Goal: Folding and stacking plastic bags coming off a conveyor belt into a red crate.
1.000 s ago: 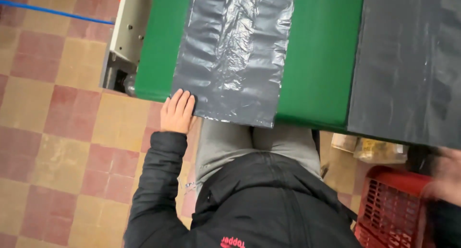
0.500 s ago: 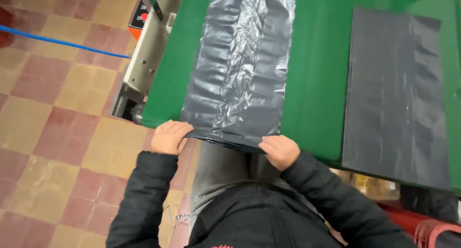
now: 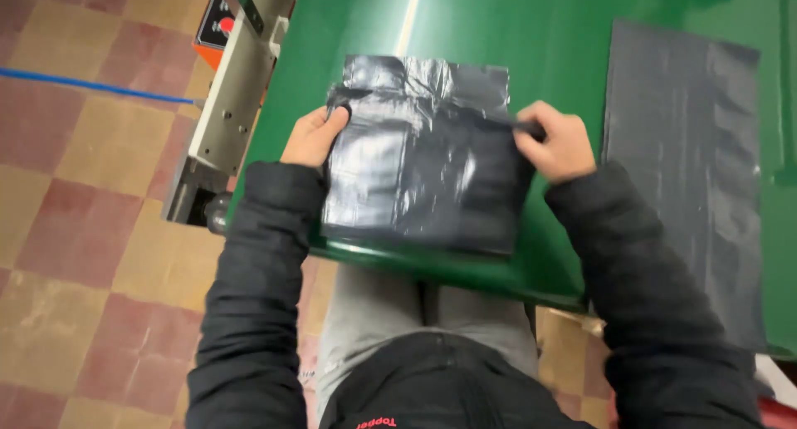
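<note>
A dark grey plastic bag (image 3: 423, 159) lies on the green table (image 3: 531, 55), folded over on itself so its near part covers the far part. My left hand (image 3: 313, 136) pinches the folded edge at the bag's left side. My right hand (image 3: 558, 142) grips the same folded edge at the right side. Both sleeves are black. A second grey plastic bag (image 3: 693, 163) lies flat on the table to the right, untouched.
A grey machine housing with an orange panel and a red button (image 3: 224, 88) stands against the table's left edge. The floor has red and yellow tiles, crossed by a blue cable (image 3: 91, 84). A cardboard box (image 3: 564, 354) sits under the table.
Both hands lifted the near edge of the bag and carried it away from me, folding the bag in half. One second ago only my left hand touched it.
</note>
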